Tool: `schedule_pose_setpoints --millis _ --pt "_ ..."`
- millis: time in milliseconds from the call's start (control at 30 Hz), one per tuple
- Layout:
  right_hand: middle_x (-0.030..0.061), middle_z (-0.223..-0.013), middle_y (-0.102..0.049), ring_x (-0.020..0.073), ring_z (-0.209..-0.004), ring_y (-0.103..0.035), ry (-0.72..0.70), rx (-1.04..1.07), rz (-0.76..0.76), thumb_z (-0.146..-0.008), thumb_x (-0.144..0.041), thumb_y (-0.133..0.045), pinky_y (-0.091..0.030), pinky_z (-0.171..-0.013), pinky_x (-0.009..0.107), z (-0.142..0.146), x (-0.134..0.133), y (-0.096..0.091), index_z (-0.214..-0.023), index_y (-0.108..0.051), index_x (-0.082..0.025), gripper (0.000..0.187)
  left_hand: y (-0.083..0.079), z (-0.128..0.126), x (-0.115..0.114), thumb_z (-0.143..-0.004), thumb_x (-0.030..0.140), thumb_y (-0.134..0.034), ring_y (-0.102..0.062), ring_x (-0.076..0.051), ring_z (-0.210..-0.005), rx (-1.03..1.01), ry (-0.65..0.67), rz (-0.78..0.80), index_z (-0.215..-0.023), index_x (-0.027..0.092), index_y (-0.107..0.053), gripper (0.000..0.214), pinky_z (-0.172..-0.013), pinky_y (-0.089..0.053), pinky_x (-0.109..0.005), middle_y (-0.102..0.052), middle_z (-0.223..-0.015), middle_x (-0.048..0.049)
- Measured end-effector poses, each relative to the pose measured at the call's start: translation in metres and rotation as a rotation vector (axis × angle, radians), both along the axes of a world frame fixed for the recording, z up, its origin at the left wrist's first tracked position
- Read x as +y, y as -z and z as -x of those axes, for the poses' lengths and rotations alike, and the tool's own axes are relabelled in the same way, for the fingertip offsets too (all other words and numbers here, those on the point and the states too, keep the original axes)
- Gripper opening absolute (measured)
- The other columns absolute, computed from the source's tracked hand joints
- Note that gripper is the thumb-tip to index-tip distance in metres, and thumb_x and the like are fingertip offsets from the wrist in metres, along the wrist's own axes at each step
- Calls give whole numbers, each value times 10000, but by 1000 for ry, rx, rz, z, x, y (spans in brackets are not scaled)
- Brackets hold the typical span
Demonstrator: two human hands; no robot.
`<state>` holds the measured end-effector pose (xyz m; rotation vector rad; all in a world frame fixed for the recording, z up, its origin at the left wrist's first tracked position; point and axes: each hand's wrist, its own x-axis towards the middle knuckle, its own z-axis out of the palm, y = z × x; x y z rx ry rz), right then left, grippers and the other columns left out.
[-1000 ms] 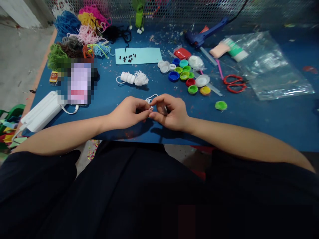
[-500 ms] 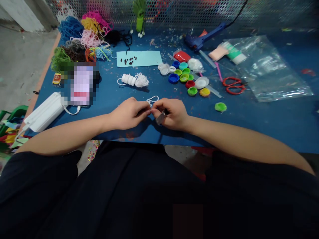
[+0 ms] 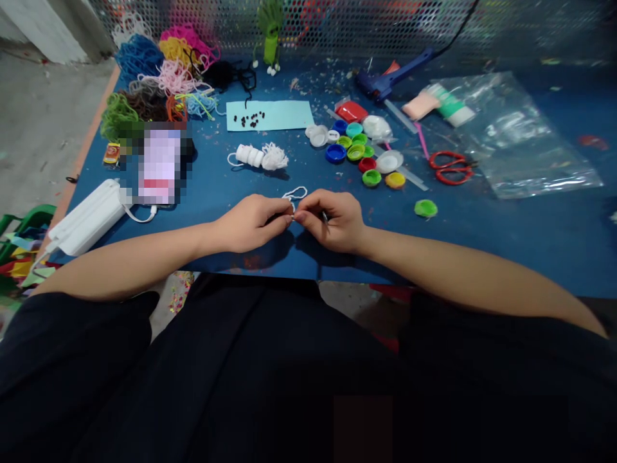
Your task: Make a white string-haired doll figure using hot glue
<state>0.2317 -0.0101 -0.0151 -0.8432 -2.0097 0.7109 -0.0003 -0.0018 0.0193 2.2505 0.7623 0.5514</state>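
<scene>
My left hand (image 3: 250,222) and my right hand (image 3: 330,220) meet fingertip to fingertip over the near edge of the blue table (image 3: 506,225). Both pinch a thin white string (image 3: 295,193), whose loop sticks up just behind the fingers. A small grey object shows between the fingers of my right hand; I cannot make out what it is. Beyond the hands lies a white yarn bundle with a pompom end (image 3: 260,156).
Coloured bottle caps (image 3: 359,151) cluster at centre right, one green cap (image 3: 426,208) apart. Red scissors (image 3: 450,167), a blue glue gun (image 3: 390,77) and a clear plastic bag (image 3: 520,135) lie to the right. Yarn piles (image 3: 159,77), a pale blue card (image 3: 270,114) and a white box (image 3: 87,215) sit left.
The hands stayed together at the same spot, working the string; the grey piece that stuck out below my right hand half a second ago is now tucked in.
</scene>
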Motion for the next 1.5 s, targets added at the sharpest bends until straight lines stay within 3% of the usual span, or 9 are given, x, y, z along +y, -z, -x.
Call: schedule_pose_setpoints --millis 167,400,667,833,933,1033,1167,1333,1500 --pt "-24 -621 -559 80 -508 -391 67 66 34 -982 -634 -728 -307 -509 244 1 -1 -6 -844 -647 -193 469 -4 0 0 -1023 312 -495 -533 -129 -651 -33 3 56 -846 195 -578 228 -676 -381 -274 -604 -713 9" --pt "-26 -648 -595 75 -525 -408 -22 31 79 -901 -639 -822 -316 -523 245 -1 4 0 -910 -711 -183 469 -1 0 1 -1043 354 -508 -500 -126 -638 -29 0 55 -834 191 -577 274 -656 -337 -282 -560 -685 22" --pt "-26 -637 -546 87 -538 -420 45 101 78 -980 -619 -747 -333 -537 258 0 0 -1 -877 -652 -194 447 -4 1 1 -1028 309 -513 -540 -123 -675 -58 -31 94 -836 177 -611 253 -694 -394 -275 -622 -732 10" --pt "-43 -632 -502 104 -534 -397 29 127 103 -865 -783 -788 -315 -537 280 -8 9 7 -1006 -636 -227 593 -4 2 2 -1033 335 -537 -553 -117 -671 -187 -83 201 -816 175 -618 282 -667 -417 -260 -624 -710 8" --pt "-29 -646 -494 126 -544 -405 39 71 51 -899 -929 -580 -312 -551 305 -18 19 10 -1138 -646 -230 742 -3 3 6 -1040 336 -553 -536 -105 -624 -352 -87 260 -798 179 -605 292 -629 -421 -252 -597 -672 14" --pt "22 -708 -569 149 -621 -502 125 -88 -74 -1066 -803 -390 -345 -616 327 -25 28 10 -1009 -668 -207 660 -3 4 9 -1045 353 -579 -533 -100 -604 -469 -89 277 -771 182 -595 324 -622 -436 -253 -596 -655 7" --pt "49 -725 -587 170 -673 -538 190 -219 -196 -1097 -718 -399 -343 -647 342 -29 33 10 -840 -618 -200 618 -2 4 12 -1030 381 -628 -542 -96 -586 -542 -132 320 -768 182 -604 330 -618 -455 -256 -603 -645 3" --pt "52 -734 -596 173 -672 -528 220 -257 -235 -1110 -671 -417 -342 -650 343 -28 36 14 -840 -623 -203 578 1 4 11 -1027 427 -654 -525 -89 -551 -633 -168 309 -768 183 -619 357 -605 -452 -257 -589 -618 14" --pt "48 -733 -602 166 -668 -535 198 -233 -262 -1119 -638 -430 -343 -648 336 -26 34 15 -840 -629 -201 556 0 3 11 -1015 415 -661 -530 -88 -551 -586 -157 330 -758 180 -627 350 -599 -452 -251 -603 -612 9"
